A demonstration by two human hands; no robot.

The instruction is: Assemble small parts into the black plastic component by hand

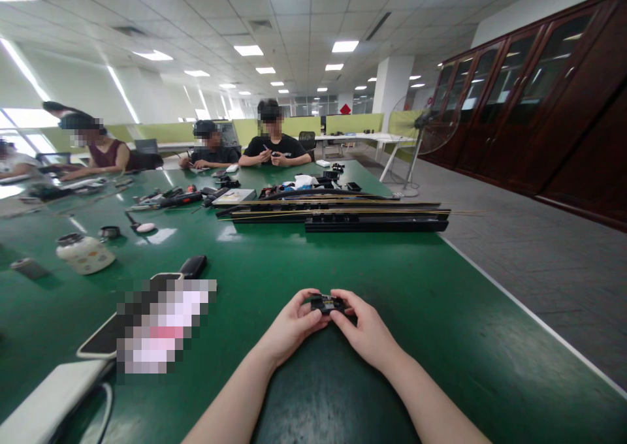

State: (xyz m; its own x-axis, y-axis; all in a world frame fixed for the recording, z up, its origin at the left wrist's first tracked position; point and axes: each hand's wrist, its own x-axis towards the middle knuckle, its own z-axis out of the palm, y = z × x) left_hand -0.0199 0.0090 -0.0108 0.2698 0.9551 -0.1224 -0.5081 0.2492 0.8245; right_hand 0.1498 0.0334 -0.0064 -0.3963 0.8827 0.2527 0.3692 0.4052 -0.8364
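Note:
Between my two hands is a small black part [327, 304] with some lighter grey and yellowish detail on its face; its exact kind is too small to make out. My left hand [295, 322] grips its left end, thumb in front and fingers behind. On the right end, my right hand [360, 322] pinches it the same way. Both hands are just above the green tabletop [416, 287], close to the near edge. The fingers cover the part's two ends.
Long black bars with thin brass-coloured rods [343, 215] lie across the table ahead. Tools [176, 198] are scattered beyond. To the left are a patterned jar [85, 253], a dark-faced device [132, 320] and a white box [53, 398]. People sit at the far side; a fan [416, 130] stands right.

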